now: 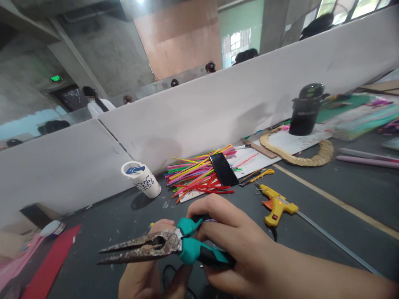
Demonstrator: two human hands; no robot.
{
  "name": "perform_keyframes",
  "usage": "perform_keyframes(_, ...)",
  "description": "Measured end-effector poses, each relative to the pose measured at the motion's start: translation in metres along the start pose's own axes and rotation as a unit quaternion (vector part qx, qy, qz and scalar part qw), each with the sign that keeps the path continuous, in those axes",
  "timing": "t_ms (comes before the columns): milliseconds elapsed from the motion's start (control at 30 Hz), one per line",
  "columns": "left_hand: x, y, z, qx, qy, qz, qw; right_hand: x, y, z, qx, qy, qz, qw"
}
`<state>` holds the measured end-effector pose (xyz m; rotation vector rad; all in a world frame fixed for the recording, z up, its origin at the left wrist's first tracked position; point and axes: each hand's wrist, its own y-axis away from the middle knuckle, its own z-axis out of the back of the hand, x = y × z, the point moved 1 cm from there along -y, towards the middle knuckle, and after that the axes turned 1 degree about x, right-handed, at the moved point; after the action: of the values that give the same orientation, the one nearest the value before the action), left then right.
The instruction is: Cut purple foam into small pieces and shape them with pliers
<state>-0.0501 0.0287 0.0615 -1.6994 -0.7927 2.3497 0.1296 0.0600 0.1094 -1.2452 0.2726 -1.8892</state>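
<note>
Long-nose pliers (190,248) with teal and black handles are gripped in my right hand (240,241); their rusty jaws point left and stand slightly apart. Behind the jaws, low in the picture, is my left hand (140,274), its fingers curled and partly covered by the pliers. A thin dark wire (165,272) loops below, near my left fingers. What my left hand holds is too hidden to make out. A yellow glue gun (277,205) with a glue stick lies right of my right hand.
Colourful pipe cleaners (193,172) and a black phone (223,169) lie ahead, beside a white cup (145,180). Farther right are a woven ring (299,160) and a black tumbler (304,114). Red sheet (52,265) at left; a white partition (187,120) runs behind.
</note>
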Motion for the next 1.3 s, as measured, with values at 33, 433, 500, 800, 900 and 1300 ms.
perform_keyframes(33,-0.002,0.000,-0.001,-0.006,0.008,0.003,1.000,-0.001,0.000,0.000,0.003,-0.015,-0.002,1.000)
perform_keyframes(433,-0.016,-0.008,-0.010,-0.032,0.036,-0.040,0.998,-0.005,-0.002,0.002,-0.001,-0.032,-0.033,0.999)
perform_keyframes(500,-0.010,-0.003,-0.011,-0.055,0.028,-0.024,0.998,-0.003,-0.002,0.003,0.005,-0.003,-0.013,1.000)
perform_keyframes(800,-0.006,0.006,-0.015,-0.094,0.010,-0.013,0.995,-0.005,-0.004,0.001,0.024,-0.011,-0.003,1.000)
perform_keyframes(900,-0.012,-0.001,-0.015,-0.061,0.041,-0.030,0.997,-0.007,-0.005,-0.001,0.026,-0.053,-0.029,0.998)
perform_keyframes(1300,-0.017,-0.031,0.008,0.086,0.142,-0.096,0.981,-0.005,0.024,0.017,-0.081,0.148,0.015,0.985)
